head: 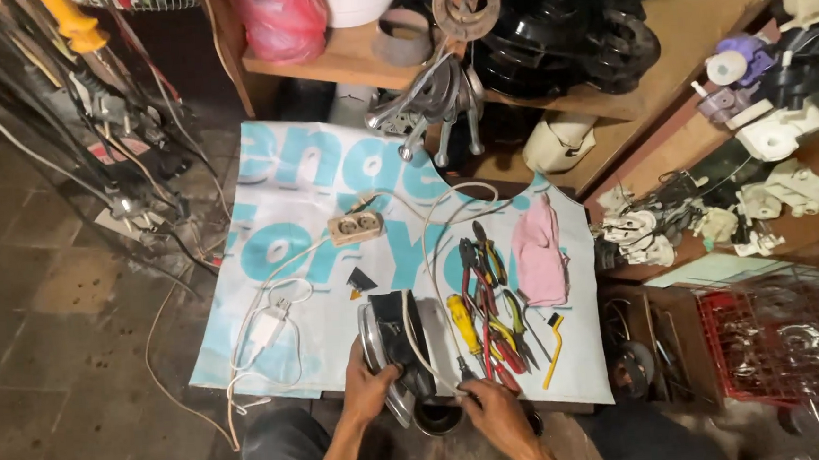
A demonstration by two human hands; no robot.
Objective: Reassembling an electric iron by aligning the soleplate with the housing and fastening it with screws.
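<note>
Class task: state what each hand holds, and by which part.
Left hand grips the clothes iron at its rear end. Right hand holds a small tool; grip unclear.

open banner sheet (302,184) lies left and far of the iron (395,340), crossed only by a white cable (271,295) and a socket block (355,227). right of the iron, pliers and screwdrivers (488,301) and a pink cloth (537,255) crowd the way; shelves (668,119) wall the far right.
</note>
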